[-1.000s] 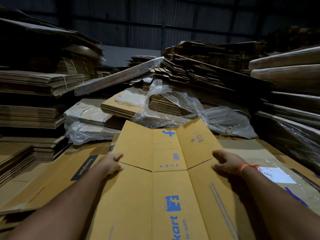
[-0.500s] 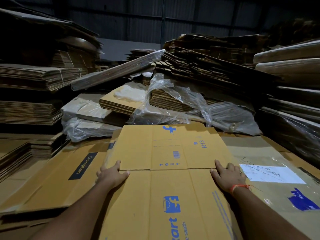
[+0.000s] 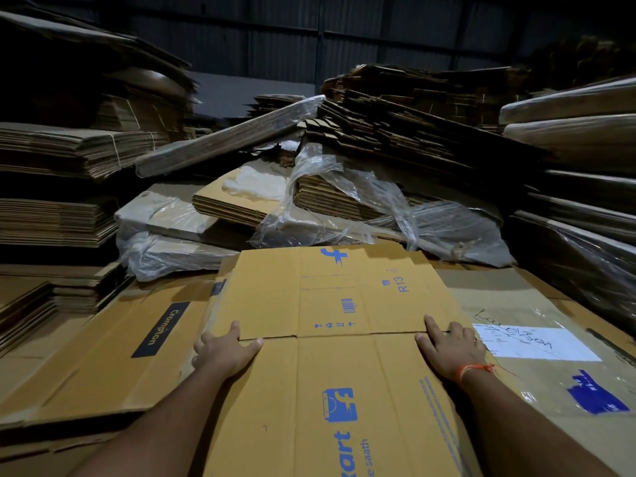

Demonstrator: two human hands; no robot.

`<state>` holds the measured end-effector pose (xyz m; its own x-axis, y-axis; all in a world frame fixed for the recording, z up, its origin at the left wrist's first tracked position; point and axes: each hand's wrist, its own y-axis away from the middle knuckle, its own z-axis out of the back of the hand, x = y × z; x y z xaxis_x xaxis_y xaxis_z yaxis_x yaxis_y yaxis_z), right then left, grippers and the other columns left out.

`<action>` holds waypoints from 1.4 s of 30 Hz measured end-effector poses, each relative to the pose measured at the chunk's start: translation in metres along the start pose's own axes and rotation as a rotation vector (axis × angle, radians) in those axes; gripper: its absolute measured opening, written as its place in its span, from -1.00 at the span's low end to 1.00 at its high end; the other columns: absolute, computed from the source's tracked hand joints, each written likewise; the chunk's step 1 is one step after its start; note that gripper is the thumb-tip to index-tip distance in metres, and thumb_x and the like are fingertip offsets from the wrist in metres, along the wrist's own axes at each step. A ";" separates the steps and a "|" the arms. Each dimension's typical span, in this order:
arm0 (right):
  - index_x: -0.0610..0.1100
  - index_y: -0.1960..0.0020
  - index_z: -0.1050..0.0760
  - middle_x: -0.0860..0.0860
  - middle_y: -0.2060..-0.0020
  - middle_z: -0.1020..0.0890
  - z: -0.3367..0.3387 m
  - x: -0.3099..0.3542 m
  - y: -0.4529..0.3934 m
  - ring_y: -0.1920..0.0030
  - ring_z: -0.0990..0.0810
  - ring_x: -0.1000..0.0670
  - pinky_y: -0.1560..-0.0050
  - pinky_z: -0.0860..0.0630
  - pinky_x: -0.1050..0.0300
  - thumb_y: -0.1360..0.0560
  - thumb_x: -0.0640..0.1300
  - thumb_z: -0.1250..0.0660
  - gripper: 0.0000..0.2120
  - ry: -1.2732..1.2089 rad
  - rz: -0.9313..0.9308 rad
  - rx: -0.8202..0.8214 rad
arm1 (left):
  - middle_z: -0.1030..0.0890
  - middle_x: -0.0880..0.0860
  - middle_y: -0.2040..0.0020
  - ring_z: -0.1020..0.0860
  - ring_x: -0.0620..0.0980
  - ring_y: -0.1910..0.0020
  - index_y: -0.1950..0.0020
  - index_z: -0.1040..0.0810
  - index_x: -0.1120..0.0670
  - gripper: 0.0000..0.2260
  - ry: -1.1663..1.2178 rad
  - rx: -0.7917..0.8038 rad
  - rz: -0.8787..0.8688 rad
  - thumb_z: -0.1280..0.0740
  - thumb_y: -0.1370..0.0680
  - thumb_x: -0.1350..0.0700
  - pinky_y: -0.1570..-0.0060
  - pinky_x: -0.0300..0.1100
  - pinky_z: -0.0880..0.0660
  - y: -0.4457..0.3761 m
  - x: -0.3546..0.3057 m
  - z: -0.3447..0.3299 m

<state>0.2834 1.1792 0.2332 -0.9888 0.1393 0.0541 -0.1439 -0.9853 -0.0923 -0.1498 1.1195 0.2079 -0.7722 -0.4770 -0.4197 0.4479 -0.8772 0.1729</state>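
A flattened yellow-brown carton [image 3: 330,390] with blue print lies in front of me on a pile of flat cardboard. Its far flaps [image 3: 330,290] lie flat, marked R13 and a barcode. My left hand [image 3: 222,351] rests on the carton's left edge at the flap crease, fingers spread, thumb on top. My right hand [image 3: 447,349] presses flat on the right edge at the same crease, an orange thread round the wrist.
A flat Crompton carton [image 3: 113,356] lies to the left. On the right is a plastic-covered sheet with a white label [image 3: 530,342] and blue tape. Plastic-wrapped cardboard bundles [image 3: 309,208] lie behind, and tall stacks [image 3: 62,187] of flattened boxes stand left and right.
The carton's far flaps, raised a second ago, have gone down flat. Both hands slid a little toward me along the crease and now lie flatter on the board.
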 end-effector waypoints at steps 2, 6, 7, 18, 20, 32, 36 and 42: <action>0.26 -0.61 0.03 -0.10 -0.47 -0.30 0.002 0.000 0.001 -0.46 -0.24 -0.17 -0.43 -0.22 -0.17 -0.58 0.41 0.15 -0.37 -0.003 -0.002 0.010 | -0.11 0.24 -0.58 -0.16 0.28 -0.52 -0.65 -0.03 -0.22 -0.20 0.005 -0.002 0.003 -0.20 -0.50 -0.48 -0.38 0.16 -0.34 0.000 0.000 0.002; 0.25 -0.62 0.04 -0.12 -0.51 -0.25 0.010 0.003 0.006 -0.49 -0.22 -0.19 -0.45 -0.23 -0.17 -0.59 0.39 0.12 -0.38 -0.015 -0.006 0.036 | -0.14 0.23 -0.56 -0.19 0.26 -0.49 -0.64 -0.06 -0.22 -0.19 0.028 0.003 0.008 -0.26 -0.48 -0.46 -0.34 0.15 -0.40 -0.001 -0.001 0.010; 0.25 -0.61 0.03 -0.12 -0.52 -0.23 0.012 0.004 0.009 -0.50 -0.21 -0.20 -0.45 -0.23 -0.17 -0.60 0.38 0.10 -0.38 -0.018 -0.011 0.041 | -0.16 0.23 -0.54 -0.21 0.26 -0.47 -0.64 -0.07 -0.22 -0.19 0.032 0.007 0.008 -0.27 -0.48 -0.45 -0.33 0.14 -0.42 -0.002 -0.001 0.012; 0.19 -0.57 -0.19 -0.10 -0.60 -0.06 0.034 0.014 0.093 -0.57 -0.03 -0.16 -0.43 -0.14 -0.22 -0.60 0.27 -0.17 -0.42 -0.367 0.083 -0.074 | -0.01 0.15 -0.64 -0.27 0.19 -0.54 -0.58 -0.35 -0.09 -0.35 0.302 -0.139 -0.320 -0.40 -0.53 -0.23 -0.45 0.01 -0.34 0.099 -0.053 -0.009; 0.18 -0.56 -0.22 -0.08 -0.61 -0.06 0.031 0.012 0.124 -0.58 -0.02 -0.13 -0.43 -0.12 -0.20 -0.60 0.25 -0.20 -0.43 -0.429 0.124 -0.055 | -0.02 0.11 -0.64 -0.29 0.09 -0.54 -0.57 -0.37 -0.07 -0.38 0.370 -0.099 -0.439 -0.41 -0.55 -0.18 -0.42 -0.16 -0.30 0.142 -0.066 -0.023; 0.12 -0.37 -0.51 0.00 -0.46 -0.37 0.016 -0.037 0.329 -0.46 -0.32 -0.08 -0.33 -0.37 -0.24 -0.47 0.22 -0.26 -0.50 -0.611 0.099 -0.251 | -0.11 -0.07 -0.61 -0.43 -0.09 -0.42 -0.44 -0.49 -0.15 -0.49 0.414 0.133 -0.921 -0.36 -0.49 -0.17 -0.35 -0.08 -0.46 0.311 -0.071 -0.074; 0.06 -0.35 -0.53 -0.02 -0.41 -0.41 0.014 -0.046 0.401 -0.43 -0.37 -0.09 -0.32 -0.40 -0.20 -0.49 0.15 -0.28 -0.54 -0.551 -0.018 -0.342 | -0.22 -0.07 -0.56 -0.51 -0.14 -0.31 -0.42 -0.50 -0.14 -0.53 0.369 0.273 -1.180 -0.36 -0.51 -0.13 -0.29 -0.07 -0.51 0.342 -0.060 -0.082; -0.03 -0.32 -0.57 0.02 -0.34 -0.47 -0.015 -0.017 0.540 -0.39 -0.42 0.00 -0.36 -0.39 0.07 -0.57 -0.06 -0.35 -0.68 -0.566 -0.367 -0.495 | -0.23 -0.03 -0.59 -0.37 -0.11 -0.46 -0.44 -0.51 -0.02 -0.60 0.222 0.580 -1.616 -0.39 -0.59 0.02 -0.32 -0.24 -0.41 0.389 -0.011 -0.100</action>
<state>0.2219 0.6467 0.1673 -0.7247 0.2420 0.6452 -0.5849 -0.7110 -0.3903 0.0783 0.7888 0.1904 -0.1468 0.8054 -0.5742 -0.8997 -0.3500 -0.2610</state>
